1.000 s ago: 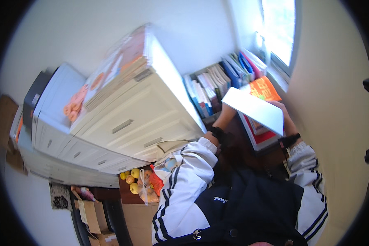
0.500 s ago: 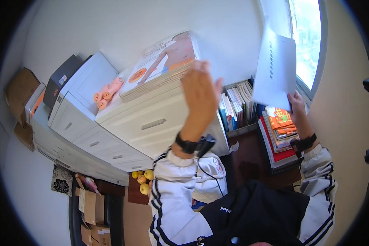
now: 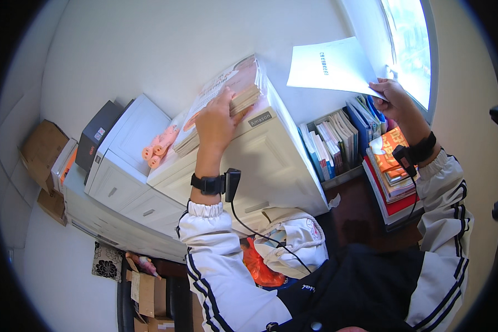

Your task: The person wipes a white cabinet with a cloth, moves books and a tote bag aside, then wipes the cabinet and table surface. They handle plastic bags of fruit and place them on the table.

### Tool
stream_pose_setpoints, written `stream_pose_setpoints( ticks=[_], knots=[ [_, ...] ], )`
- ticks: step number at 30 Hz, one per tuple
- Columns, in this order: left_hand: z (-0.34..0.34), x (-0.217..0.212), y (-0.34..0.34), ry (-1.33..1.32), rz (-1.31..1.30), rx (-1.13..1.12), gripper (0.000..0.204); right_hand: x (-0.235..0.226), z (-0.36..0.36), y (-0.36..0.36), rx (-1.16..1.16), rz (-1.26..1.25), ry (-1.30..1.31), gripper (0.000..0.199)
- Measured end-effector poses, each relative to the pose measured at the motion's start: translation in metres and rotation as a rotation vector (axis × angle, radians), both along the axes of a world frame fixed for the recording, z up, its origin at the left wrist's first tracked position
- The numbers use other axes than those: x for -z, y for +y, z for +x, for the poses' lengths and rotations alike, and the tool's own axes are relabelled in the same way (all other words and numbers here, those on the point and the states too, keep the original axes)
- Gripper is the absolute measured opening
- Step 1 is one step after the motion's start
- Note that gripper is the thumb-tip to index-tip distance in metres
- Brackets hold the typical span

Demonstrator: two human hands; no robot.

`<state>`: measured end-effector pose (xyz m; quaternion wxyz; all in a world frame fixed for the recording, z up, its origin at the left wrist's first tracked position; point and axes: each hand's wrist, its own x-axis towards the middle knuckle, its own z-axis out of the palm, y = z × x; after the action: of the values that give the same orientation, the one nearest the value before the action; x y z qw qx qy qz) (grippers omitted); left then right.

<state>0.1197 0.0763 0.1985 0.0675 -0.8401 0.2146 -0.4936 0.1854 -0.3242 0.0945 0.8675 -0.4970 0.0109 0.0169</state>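
My right hand (image 3: 392,99) pinches a white paper booklet (image 3: 332,66) by its lower right corner, holding it up beside the window. A few lines of print run down its cover. On top of the white cabinet (image 3: 276,149) lies a thick stack of magazines (image 3: 235,83) with pale pictured covers. My left hand (image 3: 218,119) grips this stack at its near edge, fingers over the top and thumb along the side. Below my right forearm is a pile of books and folders (image 3: 390,171) with an orange cover on top.
Between cabinet and pile stands a grey file box (image 3: 337,180) of upright books. Pink pig toys (image 3: 159,146) sit left of the magazines, near a smaller white drawer unit (image 3: 130,149). A white cloth bag (image 3: 293,238) and an orange-red plastic bag (image 3: 260,265) lie below; cardboard boxes (image 3: 146,293) stand lower left.
My left hand has come down and left onto the magazine stack. My right hand has swung the white booklet leftward and up, tilting it flatter. The view has shifted.
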Motion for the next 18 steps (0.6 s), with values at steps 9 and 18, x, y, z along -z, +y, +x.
stream_pose_setpoints(
  ticks=[9, 18],
  knots=[
    [0.007, -0.044, -0.006, -0.117, -0.013, -0.160, 0.044, -0.037, -0.032, 0.004, -0.219, 0.058, -0.066, 0.006],
    [0.001, -0.063, -0.012, -0.087, -0.059, -0.143, 0.045, -0.043, -0.007, -0.010, -0.494, 0.111, -0.161, 0.011]
  ],
)
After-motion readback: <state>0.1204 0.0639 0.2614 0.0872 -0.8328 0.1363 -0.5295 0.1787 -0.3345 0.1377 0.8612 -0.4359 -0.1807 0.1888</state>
